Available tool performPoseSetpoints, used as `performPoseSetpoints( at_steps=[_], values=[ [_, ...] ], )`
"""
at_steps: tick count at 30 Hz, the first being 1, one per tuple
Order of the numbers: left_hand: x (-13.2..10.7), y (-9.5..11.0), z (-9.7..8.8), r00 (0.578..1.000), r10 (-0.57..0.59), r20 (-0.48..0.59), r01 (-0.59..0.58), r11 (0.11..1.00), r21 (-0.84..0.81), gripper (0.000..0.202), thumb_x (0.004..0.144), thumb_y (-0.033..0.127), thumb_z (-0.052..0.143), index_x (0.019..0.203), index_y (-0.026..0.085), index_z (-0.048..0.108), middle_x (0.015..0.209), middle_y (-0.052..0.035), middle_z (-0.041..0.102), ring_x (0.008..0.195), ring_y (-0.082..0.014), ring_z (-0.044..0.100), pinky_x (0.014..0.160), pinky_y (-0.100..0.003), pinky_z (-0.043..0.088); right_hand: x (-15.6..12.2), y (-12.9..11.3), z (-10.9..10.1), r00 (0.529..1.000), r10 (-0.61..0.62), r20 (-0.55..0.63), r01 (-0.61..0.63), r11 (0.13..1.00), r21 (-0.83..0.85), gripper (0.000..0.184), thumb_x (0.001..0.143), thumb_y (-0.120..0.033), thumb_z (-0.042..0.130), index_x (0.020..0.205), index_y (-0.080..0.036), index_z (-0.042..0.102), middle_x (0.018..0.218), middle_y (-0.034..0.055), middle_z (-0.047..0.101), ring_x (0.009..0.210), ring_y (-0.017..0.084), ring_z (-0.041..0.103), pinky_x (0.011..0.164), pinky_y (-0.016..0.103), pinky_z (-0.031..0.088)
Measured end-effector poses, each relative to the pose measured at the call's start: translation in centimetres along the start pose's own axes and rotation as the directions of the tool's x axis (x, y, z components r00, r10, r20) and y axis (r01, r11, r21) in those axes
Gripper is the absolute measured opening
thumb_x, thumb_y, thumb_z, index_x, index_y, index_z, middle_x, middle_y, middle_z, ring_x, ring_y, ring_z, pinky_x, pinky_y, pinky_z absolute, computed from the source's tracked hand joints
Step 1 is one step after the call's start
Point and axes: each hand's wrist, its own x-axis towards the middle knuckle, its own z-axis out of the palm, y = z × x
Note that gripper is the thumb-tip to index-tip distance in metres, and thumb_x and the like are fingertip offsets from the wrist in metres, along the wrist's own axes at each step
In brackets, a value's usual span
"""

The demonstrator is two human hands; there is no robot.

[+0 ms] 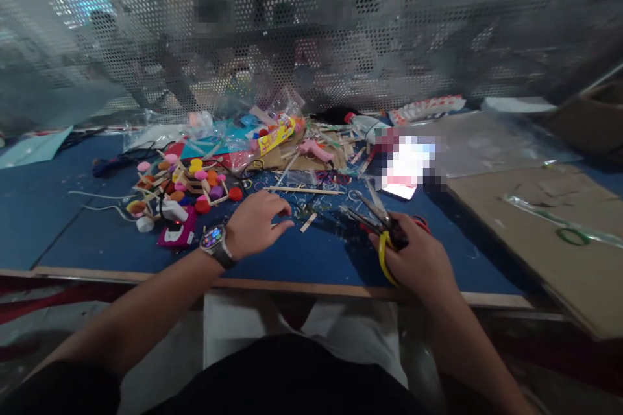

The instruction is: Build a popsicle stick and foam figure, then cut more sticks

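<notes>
My right hand [421, 256] is wrapped round scissors with a yellow handle [383, 259], their blades pointing up and left over the table. Dark and red handle parts also show at this hand; whether they belong to a second tool I cannot tell. My left hand [257, 224], with a watch [214, 240] on its wrist, hovers above the tabletop, thumb and fingers apart and nothing between them. Just beyond its fingertips lie a short flat wooden piece [307, 222] and a long thin wooden stick [306, 190], among small scraps.
A stick structure with coloured round pieces [182, 181] and a purple power socket [178, 233] stand left. Behind are a pink glue gun [316, 150], a yellow packet [277, 136] and a bottle [367, 126]. A lit phone [406, 168] and cardboard [530, 220] lie right, before a perforated screen [292, 32].
</notes>
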Motion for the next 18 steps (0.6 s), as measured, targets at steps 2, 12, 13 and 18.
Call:
performPoseSetpoints(
  at_steps=[2,12,13,18],
  values=[
    [0.8,-0.3,0.1,0.999,0.040,0.031,-0.041,0.999,0.021,0.014,0.094,0.032,0.070,0.096,0.019,0.068,0.094,-0.0053,0.072,0.093,-0.0241,0.064,0.088,-0.040,0.049,0.0,-0.1,-0.4,0.998,0.047,-0.028,-0.045,0.997,0.068,0.050,0.077,-0.053,0.062,0.115,-0.021,0.066,0.092,0.0119,0.075,0.083,0.033,0.071,0.070,0.041,0.052],
    [3.8,-1.6,0.9,0.979,0.194,0.066,-0.197,0.980,0.034,0.018,0.095,0.035,0.066,0.100,0.018,0.071,0.098,-0.0079,0.074,0.095,-0.0268,0.064,0.086,-0.041,0.047,-0.1,2.0,-3.9,0.977,0.130,-0.169,-0.138,0.990,-0.037,0.041,0.075,-0.051,0.067,0.107,-0.026,0.065,0.085,0.0066,0.072,0.078,0.030,0.068,0.071,0.041,0.051],
    [3.8,-1.8,1.0,0.978,0.199,0.057,-0.200,0.979,0.027,0.018,0.096,0.035,0.065,0.100,0.018,0.071,0.097,-0.0079,0.074,0.095,-0.0269,0.064,0.087,-0.041,0.047,-0.1,2.3,-4.1,0.974,0.144,-0.174,-0.156,0.986,-0.052,0.041,0.074,-0.051,0.067,0.107,-0.026,0.065,0.084,0.0067,0.071,0.078,0.030,0.068,0.072,0.041,0.050],
    [3.6,-2.3,1.9,0.982,0.190,-0.019,-0.191,0.981,-0.039,0.021,0.099,0.037,0.059,0.098,0.019,0.069,0.095,-0.0070,0.074,0.094,-0.0260,0.064,0.086,-0.041,0.047,0.0,4.0,-4.9,0.959,0.199,-0.202,-0.220,0.972,-0.085,0.046,0.076,-0.053,0.064,0.110,-0.022,0.064,0.083,0.0081,0.071,0.079,0.031,0.068,0.072,0.041,0.050]
  ],
)
